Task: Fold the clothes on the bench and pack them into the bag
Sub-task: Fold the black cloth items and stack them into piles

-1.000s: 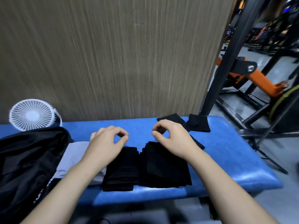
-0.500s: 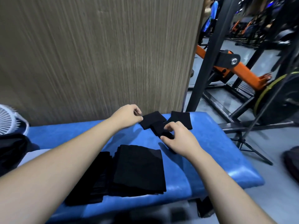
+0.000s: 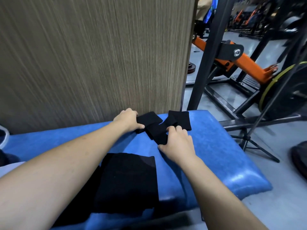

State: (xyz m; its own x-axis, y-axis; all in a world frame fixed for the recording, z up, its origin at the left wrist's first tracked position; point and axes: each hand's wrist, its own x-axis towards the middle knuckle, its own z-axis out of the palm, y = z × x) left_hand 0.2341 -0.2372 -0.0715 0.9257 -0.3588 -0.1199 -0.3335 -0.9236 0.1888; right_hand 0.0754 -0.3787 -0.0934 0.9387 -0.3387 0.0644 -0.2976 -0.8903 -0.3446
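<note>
Both hands are on the small black garment (image 3: 157, 128) at the bench's (image 3: 216, 146) far end — my left hand (image 3: 127, 120) pinches its left flap, my right hand (image 3: 177, 143) curls on the middle. Folding step, I judge; next, drawing the flaps together between the fingers.

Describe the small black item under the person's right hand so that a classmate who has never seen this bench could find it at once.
Start at the blue padded bench in front of the wood-grain wall panel. At its far edge lie three small black cloth pieces; the middle piece lies tilted between the other two, gripped by the right hand. Unlike the large folded black stack nearer the person, it is narrow and strap-like.
</note>
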